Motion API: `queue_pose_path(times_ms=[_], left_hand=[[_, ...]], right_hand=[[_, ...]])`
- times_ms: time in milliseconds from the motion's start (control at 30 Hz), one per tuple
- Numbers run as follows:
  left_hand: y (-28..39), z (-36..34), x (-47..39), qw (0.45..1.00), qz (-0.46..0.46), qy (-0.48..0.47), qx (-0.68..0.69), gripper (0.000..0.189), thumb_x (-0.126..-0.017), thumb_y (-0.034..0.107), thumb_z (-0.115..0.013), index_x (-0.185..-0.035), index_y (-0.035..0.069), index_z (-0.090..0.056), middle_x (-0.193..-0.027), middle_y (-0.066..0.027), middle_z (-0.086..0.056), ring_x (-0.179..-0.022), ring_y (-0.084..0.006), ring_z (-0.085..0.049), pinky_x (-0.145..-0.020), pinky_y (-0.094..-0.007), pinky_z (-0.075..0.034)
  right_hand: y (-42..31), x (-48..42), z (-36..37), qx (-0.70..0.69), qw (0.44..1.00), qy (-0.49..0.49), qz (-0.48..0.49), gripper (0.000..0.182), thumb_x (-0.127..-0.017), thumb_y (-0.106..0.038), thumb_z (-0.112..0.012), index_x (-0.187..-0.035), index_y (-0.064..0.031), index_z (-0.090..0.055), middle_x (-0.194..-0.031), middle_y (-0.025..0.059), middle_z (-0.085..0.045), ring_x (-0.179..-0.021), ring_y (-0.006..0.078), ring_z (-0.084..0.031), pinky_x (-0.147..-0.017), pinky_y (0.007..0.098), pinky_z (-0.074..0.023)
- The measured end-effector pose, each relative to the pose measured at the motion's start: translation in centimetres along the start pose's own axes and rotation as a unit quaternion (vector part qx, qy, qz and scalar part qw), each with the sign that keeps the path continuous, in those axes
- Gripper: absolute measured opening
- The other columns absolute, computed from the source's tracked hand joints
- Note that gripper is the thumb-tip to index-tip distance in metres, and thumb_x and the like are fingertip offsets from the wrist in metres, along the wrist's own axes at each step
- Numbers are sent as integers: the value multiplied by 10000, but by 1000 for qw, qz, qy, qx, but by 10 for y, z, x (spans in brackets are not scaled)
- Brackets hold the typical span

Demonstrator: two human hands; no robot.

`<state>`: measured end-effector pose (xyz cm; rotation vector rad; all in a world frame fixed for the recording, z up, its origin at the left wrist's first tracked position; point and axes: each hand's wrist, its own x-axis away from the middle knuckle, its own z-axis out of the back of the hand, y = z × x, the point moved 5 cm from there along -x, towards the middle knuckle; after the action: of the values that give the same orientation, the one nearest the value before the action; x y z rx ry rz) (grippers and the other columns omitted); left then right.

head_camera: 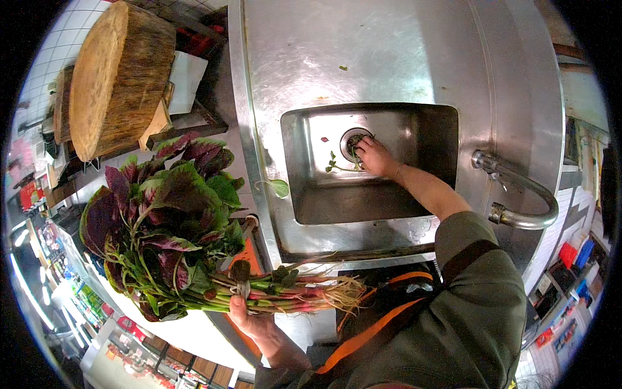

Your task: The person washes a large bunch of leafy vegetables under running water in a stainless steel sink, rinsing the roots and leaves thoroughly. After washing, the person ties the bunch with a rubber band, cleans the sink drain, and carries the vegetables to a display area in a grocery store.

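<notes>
My left hand [250, 318] holds a large bunch of red amaranth [180, 209] by its stems, just in front of the sink counter. The purple and green leaves spread to the left, while the pale roots [350, 291] point right. Inside the stainless steel sink [369, 199], my right hand [376, 156] reaches to the drain strainer [351, 141], its fingertips at dark green scraps there. Exactly what the fingers grip is partly hidden. A small leafy sprig [332, 164] lies beside the drain.
A curved metal faucet [529, 214] stands right of the sink. One green leaf [279, 188] rests on the counter's left edge, and a leaf scrap [343, 68] lies on the steel counter [311, 53] beyond the basin. At upper left is a thick round wooden chopping block [121, 82].
</notes>
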<state>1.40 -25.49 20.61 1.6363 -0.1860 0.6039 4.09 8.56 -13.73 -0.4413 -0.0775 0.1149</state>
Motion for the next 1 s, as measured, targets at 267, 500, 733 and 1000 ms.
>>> queue_pose_path(times_ms=[267,500,733,1000], left_hand=[[0,-10,1,1000,-14,-8,10,548,-785,375,-630,-1190,31,-496,-1023,-103,-603,-855,-235,-601,-735,-399,-517],[-2,-16,1,1000,-23,-16,2,570,-777,398,-629,-1185,24,-495,-999,-115,-610,-854,-249,-606,-746,-413,-518],[5,-33,3,999,-2,-51,-3,573,-765,380,-649,-1187,26,-492,-990,-110,-613,-848,-259,-605,-745,-421,-520],[2,-30,4,999,-20,-22,17,614,-746,356,-672,-1194,-13,-474,-986,-137,-609,-814,-265,-614,-710,-409,-535]], right_hand=[[-16,-22,-9,162,977,-135,21,407,-684,-188,-586,-1051,-14,-567,-1207,140,-482,-1172,304,-404,-947,392,-380],[-1,-5,-27,177,977,-86,78,453,-739,-210,-578,-1153,-27,-545,-1183,124,-481,-1117,274,-424,-896,373,-392],[-1,-22,-67,235,946,-223,-24,429,-752,-231,-565,-1114,-1,-551,-1174,162,-453,-1073,311,-440,-883,382,-412],[10,-31,-68,103,958,-251,-90,311,-767,-201,-573,-1022,-32,-628,-1148,164,-493,-1067,343,-475,-828,425,-447]])
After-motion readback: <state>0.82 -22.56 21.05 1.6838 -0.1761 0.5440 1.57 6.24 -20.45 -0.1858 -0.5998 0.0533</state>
